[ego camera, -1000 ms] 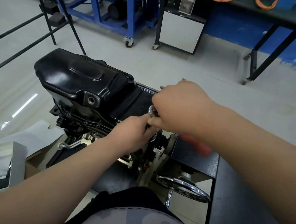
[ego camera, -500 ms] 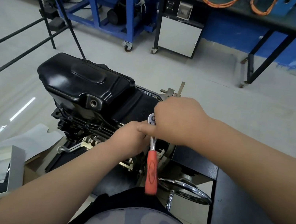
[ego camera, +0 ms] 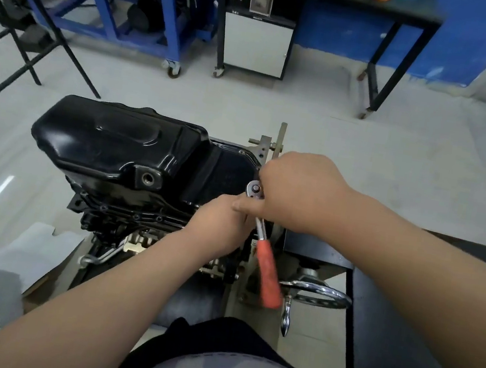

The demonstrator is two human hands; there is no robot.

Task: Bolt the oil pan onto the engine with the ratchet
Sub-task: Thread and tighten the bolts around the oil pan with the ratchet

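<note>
Gripping the ratchet (ego camera: 266, 269) head with right hand (ego camera: 300, 192); left hand (ego camera: 220, 221) is reaching under it, hold hidden, can't tell. Handle is hanging unheld, so head is possibly tilting, risking a cross-threaded bolt at the oil pan (ego camera: 116, 139).

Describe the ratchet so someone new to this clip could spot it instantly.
Start at the glossy black oil pan in mid-frame. At its right end the left hand and right hand meet over the ratchet: chrome head, and the only orange handle around.
</note>
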